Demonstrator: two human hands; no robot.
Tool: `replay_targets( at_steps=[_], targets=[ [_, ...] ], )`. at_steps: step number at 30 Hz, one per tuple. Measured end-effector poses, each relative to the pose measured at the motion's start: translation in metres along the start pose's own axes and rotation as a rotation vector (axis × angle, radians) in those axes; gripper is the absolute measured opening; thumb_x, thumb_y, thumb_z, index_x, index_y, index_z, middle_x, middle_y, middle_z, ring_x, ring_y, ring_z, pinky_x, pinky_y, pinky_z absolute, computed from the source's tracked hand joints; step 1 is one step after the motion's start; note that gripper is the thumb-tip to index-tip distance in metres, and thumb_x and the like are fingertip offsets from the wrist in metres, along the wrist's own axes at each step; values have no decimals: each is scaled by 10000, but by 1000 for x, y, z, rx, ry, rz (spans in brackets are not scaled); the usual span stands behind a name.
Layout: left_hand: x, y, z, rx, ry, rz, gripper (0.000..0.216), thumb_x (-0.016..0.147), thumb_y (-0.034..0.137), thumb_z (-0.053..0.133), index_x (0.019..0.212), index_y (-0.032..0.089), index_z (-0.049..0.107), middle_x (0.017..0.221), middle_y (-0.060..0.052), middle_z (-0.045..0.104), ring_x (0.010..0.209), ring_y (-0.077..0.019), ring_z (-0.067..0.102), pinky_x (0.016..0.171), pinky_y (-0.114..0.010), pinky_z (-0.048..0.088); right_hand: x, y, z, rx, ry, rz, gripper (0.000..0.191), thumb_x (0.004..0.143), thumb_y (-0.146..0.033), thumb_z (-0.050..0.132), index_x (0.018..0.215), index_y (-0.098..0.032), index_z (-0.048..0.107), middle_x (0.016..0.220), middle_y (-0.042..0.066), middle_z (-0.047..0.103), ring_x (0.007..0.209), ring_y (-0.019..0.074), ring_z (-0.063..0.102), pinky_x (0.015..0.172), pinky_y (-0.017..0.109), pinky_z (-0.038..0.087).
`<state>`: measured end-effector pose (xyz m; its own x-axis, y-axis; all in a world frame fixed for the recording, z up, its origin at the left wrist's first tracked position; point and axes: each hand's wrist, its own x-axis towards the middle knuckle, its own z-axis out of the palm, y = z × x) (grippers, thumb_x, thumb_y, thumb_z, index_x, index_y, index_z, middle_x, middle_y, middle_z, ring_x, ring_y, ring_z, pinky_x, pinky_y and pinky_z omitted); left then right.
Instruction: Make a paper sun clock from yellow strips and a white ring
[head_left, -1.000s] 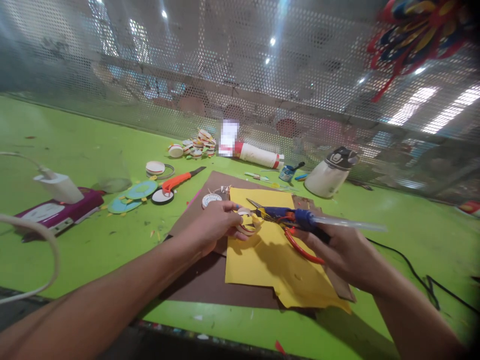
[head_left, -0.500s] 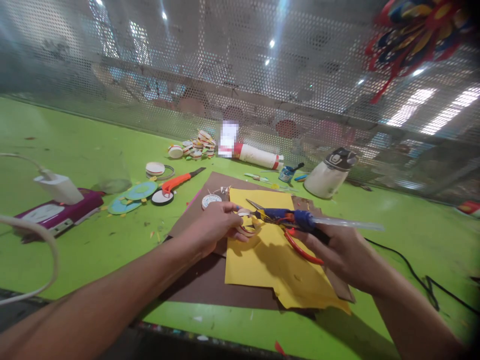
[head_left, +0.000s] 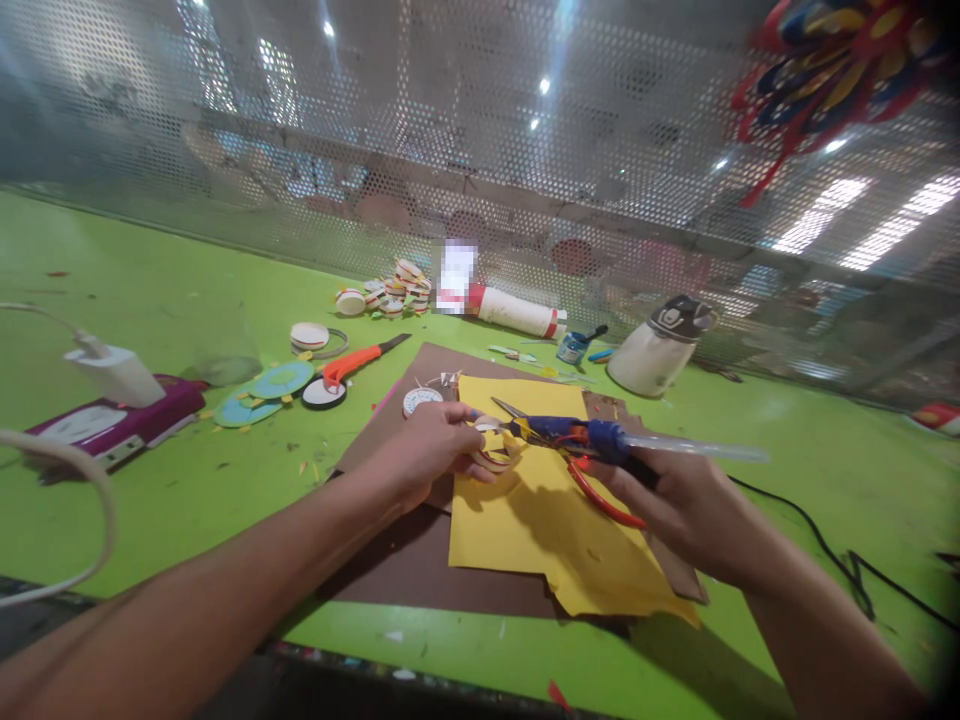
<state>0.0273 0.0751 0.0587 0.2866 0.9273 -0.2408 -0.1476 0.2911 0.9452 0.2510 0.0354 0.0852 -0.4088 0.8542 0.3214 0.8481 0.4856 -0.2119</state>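
My right hand (head_left: 697,510) is wrapped round a blue hot glue gun (head_left: 606,438) with a clear glue stick jutting out of its back. The gun's nozzle points left and appears to touch or nearly touch a small round paper ring (head_left: 495,460), white with yellow inside. My left hand (head_left: 431,448) pinches that ring at its left side. Below the gun lie scissors (head_left: 609,502) with red handles, partly hidden by it. Under both hands is a sheet of yellow paper (head_left: 502,535) on brown cardboard (head_left: 420,565). A white patterned disc (head_left: 421,401) rests beside my left hand.
On the left are an orange-handled cutter (head_left: 352,365), light-blue paper discs (head_left: 281,382) and a purple power strip (head_left: 154,420). Small round paper pieces (head_left: 397,292) are piled at the back. A white jug (head_left: 652,350) and a blue jar (head_left: 572,347) stand right of centre.
Almost nothing differs. Both hands, the glue gun and the paper ring stay in practically the same place.
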Motion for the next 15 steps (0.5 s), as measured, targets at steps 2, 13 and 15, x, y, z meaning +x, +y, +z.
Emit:
replay_targets(
  at_steps=[2, 13, 15],
  targets=[
    [0, 0, 0, 3, 5, -4, 183, 680, 25, 565, 840, 64, 643, 747, -104, 687, 569, -135, 640, 523, -233, 534, 0, -1, 0, -2, -16, 3, 312, 865, -344, 445, 605, -182, 507, 478, -14, 475, 398, 96, 405, 364, 209, 278],
    [1, 0, -2, -8, -9, 1, 201, 648, 31, 566, 835, 53, 640, 828, -133, 687, 632, -155, 657, 504, -219, 535, 4, -2, -9, 8, 58, -59, 222, 864, -291, 444, 790, -171, 615, 751, 61, 674, 700, 204, 620, 621, 284, 483],
    [2, -1, -4, -5, -12, 6, 206, 642, 53, 591, 842, 52, 640, 823, -134, 686, 637, -160, 658, 501, -217, 535, 4, -2, -10, 13, 81, -30, 249, 864, -310, 446, 777, -168, 631, 703, 61, 671, 696, 214, 625, 603, 284, 481]
  ],
)
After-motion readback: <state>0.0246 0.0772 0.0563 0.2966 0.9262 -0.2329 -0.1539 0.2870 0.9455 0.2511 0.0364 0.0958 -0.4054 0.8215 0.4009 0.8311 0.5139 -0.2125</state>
